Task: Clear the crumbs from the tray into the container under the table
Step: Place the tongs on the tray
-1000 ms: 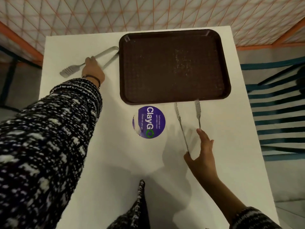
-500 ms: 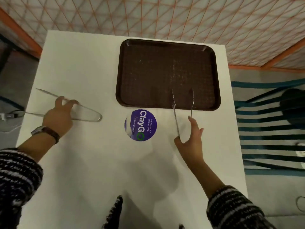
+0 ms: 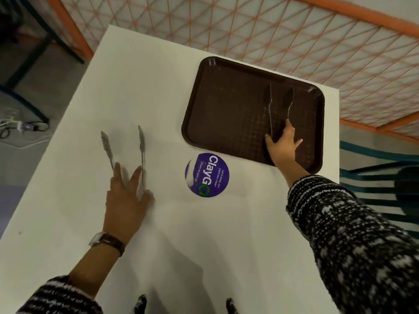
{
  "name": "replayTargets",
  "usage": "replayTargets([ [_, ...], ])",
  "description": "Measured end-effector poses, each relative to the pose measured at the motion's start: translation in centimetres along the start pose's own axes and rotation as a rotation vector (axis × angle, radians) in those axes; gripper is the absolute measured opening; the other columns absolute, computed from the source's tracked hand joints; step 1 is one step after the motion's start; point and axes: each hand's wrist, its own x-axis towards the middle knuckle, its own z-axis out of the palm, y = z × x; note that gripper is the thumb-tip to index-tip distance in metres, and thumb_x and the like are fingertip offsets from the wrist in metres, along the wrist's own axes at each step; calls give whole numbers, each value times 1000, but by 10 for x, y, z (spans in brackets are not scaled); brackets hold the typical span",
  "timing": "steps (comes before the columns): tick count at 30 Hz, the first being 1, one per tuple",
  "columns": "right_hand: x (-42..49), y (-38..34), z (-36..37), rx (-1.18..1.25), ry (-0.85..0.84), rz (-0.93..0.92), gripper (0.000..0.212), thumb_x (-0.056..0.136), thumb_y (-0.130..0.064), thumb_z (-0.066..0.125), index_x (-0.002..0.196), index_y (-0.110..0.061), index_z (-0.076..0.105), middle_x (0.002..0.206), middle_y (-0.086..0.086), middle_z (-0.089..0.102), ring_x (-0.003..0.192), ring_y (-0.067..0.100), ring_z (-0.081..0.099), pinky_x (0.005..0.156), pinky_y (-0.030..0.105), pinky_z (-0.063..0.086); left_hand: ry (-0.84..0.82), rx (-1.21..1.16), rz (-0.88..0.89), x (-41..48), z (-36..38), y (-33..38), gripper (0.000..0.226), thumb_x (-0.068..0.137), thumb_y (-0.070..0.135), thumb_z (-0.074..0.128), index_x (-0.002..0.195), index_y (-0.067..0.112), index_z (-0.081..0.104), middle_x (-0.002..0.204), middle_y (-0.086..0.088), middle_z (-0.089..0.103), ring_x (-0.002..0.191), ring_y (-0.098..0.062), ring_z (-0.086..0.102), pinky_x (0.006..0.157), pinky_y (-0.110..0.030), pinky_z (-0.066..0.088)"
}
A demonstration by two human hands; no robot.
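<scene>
A dark brown tray (image 3: 226, 105) lies at the far right of the white table (image 3: 136, 87), with faint crumbs on its textured floor. My right hand (image 3: 283, 143) holds metal tongs (image 3: 271, 105) over the tray, their open tips reaching toward the tray's far rim. My left hand (image 3: 127, 198) holds a second pair of metal tongs (image 3: 141, 146) over the bare table to the left, tips spread and pointing away from me. The container under the table is hidden.
A round purple ClayGo sticker (image 3: 207, 175) is stuck on the table just in front of the tray. An orange mesh barrier (image 3: 272, 30) runs behind the table. Cables (image 3: 20, 128) lie on the floor at left; a striped chair (image 3: 385, 177) stands at right.
My right hand has moved forward, carrying its tongs from the tray's near edge to over its far right part. My left hand swung its tongs round to point forward, nearer the middle.
</scene>
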Motion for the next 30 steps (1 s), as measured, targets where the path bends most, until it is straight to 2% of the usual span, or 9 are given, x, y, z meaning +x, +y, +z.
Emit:
replayTargets([
  [2,-2,1,5,-24,27,-17,72,92,-28,51,149,-6,11,156,11,19,146,25,9,115,50,-10,40,-24,-67,-6,11,4,80,83,37,63,147,14,21,156,-21,-2,143,-38,13,111,-56,19],
  [5,-2,1,8,-41,27,-11,71,94,-28,48,149,-3,9,157,12,15,147,24,4,116,48,-9,65,-99,-74,-8,23,3,85,81,29,67,147,6,17,155,-24,-4,144,-38,6,115,-51,10],
  [8,-2,-2,9,-40,27,21,72,94,-26,49,148,-2,8,157,12,13,147,26,2,115,48,-9,138,-251,-132,-8,29,-1,81,81,20,67,146,9,20,157,-16,-2,144,-35,10,116,-45,18],
  [13,-4,-7,12,-54,49,143,74,95,-27,48,149,-4,4,159,9,6,147,25,0,115,50,-7,227,-337,-147,-7,35,-5,79,79,12,67,144,7,23,153,-18,22,144,-29,15,116,-51,16],
  [17,-3,-5,8,-51,12,143,76,95,-28,49,150,-6,2,159,8,3,147,25,1,115,51,-6,235,-425,-125,-6,37,-8,80,78,12,68,144,18,23,153,-11,26,142,-26,21,114,-53,22],
  [20,-1,-1,4,-56,-17,129,75,95,-27,48,150,-6,0,159,9,2,147,25,1,116,51,-6,225,-432,-81,-6,37,-9,83,77,14,69,145,19,21,152,-9,27,140,-27,26,113,-52,25],
  [24,2,4,0,-45,-30,104,76,95,-27,48,150,-6,0,159,9,2,147,26,1,116,49,-6,244,-502,-106,-13,35,-2,85,78,13,71,146,25,20,153,-2,28,139,-22,30,113,-49,27],
  [30,-5,3,0,-148,24,93,86,91,-47,49,149,-8,-2,159,8,-4,146,27,-4,115,52,-5,350,-519,9,-11,25,21,85,77,9,71,145,25,23,150,-5,32,138,-22,32,113,-46,29],
])
